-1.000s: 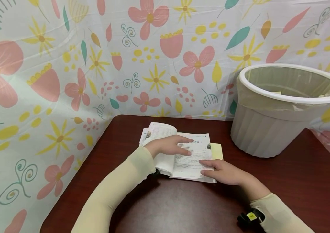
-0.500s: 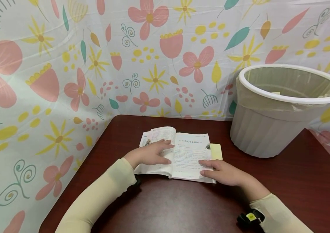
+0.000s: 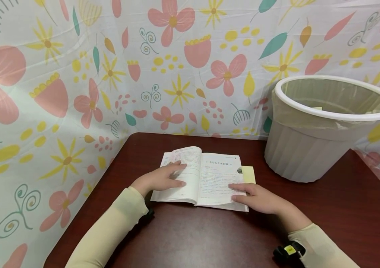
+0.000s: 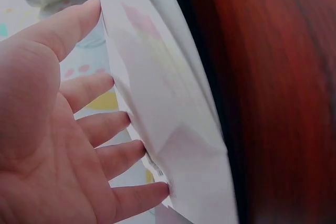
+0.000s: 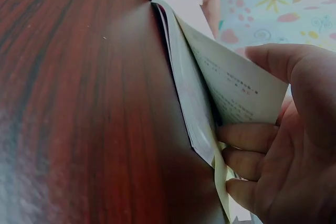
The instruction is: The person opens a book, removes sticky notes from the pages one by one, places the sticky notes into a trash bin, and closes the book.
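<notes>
An open book [image 3: 190, 171] lies on the dark wooden table, with printed text on its pages. My left hand [image 3: 160, 179] rests on the left page with fingers spread; in the left wrist view its fingertips [image 4: 137, 148] touch the paper. At the lower right edge, my right hand [image 3: 260, 197] holds a raised page [image 5: 239, 77]. In the right wrist view the thumb lies on its upper side and other fingers reach beneath it; the index finger is mostly hidden. Yellow paper [image 3: 249, 174] sticks out from the book's right side, touching the lower fingers.
A grey waste bin [image 3: 305, 149] with a white rim and clear liner stands at the back right of the table [image 3: 190, 234]. Bits of yellowish paper show inside it. Flower-printed cloth [image 3: 116, 93] hangs behind and to the left.
My left hand has moved left from the right page, across the middle of the book, onto the left page, which lies flatter. My right hand has stayed at the right edge.
</notes>
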Motion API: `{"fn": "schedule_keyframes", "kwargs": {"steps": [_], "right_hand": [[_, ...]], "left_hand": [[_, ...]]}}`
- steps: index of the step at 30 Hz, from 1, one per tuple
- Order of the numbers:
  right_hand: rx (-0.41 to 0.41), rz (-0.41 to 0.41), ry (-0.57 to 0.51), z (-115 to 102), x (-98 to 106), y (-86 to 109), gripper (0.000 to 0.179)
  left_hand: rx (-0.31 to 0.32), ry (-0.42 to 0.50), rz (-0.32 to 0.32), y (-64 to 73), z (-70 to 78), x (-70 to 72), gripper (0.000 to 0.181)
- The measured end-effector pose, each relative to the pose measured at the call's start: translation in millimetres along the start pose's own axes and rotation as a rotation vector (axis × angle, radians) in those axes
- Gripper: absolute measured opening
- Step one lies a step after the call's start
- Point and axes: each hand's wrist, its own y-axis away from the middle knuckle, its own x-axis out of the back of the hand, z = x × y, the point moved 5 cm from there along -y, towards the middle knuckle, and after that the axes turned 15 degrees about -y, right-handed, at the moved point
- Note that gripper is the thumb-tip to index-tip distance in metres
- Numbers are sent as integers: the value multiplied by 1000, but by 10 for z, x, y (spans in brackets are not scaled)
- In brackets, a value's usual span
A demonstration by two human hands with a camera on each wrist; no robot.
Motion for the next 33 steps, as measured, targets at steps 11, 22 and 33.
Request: {"fn": "schedule_keyframes", "kwargs": {"steps": [11,22,33], "right_hand": [[23,-6,-53,-33,128,-12,52],[71,77,-227,-205,296,-149,75],[13,136,-528,-460,95,-440,87]], "left_hand": [[126,68,11,56,-304,13,83],[184,43,19,109,-431,72,84],[241,18,14,119,-500,87,86]]}}
